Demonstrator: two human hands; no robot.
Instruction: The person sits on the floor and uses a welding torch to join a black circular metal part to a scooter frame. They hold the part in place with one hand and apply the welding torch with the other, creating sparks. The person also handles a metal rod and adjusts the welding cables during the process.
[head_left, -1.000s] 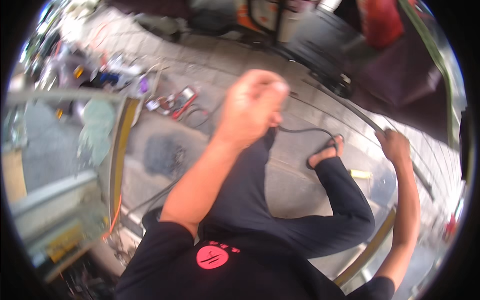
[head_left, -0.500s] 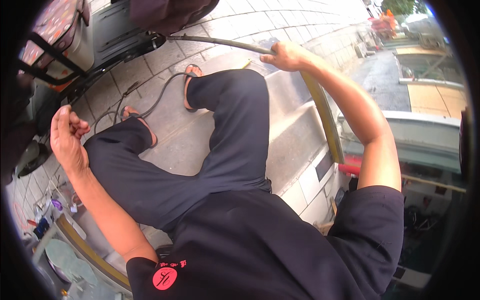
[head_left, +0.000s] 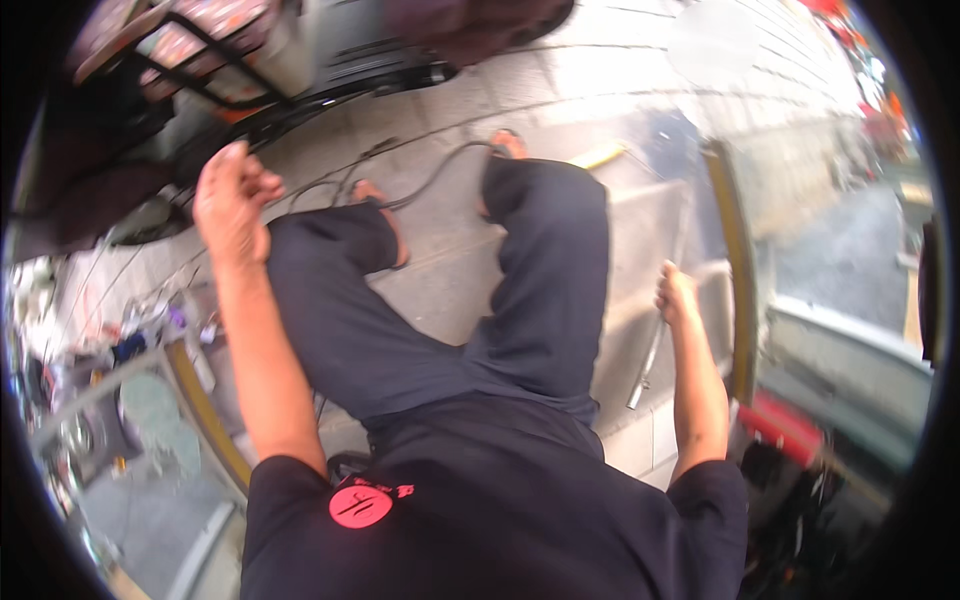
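My right hand [head_left: 676, 292] is closed around a long, thin grey rod [head_left: 650, 365] beside my right knee. The rod slants along the step, its silvery end towards me and its far part blurred. My left hand [head_left: 235, 200] hovers by my left knee, close to a parked scooter [head_left: 375, 65]. Its fingers are loosely bent and apart, with nothing visible in them. A dark hose or cable [head_left: 430, 180] curves over the ground between my sandalled feet.
On the right stands a brown-edged door frame [head_left: 735, 230], with a red object [head_left: 785, 430] below it. A yellow item [head_left: 600, 156] lies past my right knee. Another brown-edged glass panel [head_left: 205, 410] is at lower left. Grey stone steps [head_left: 430, 290] lie beneath me.
My right hand has come down and nearer my body, swinging the rod from across towards the scooter to alongside my right leg. My view has shifted; the left hand keeps its pose.
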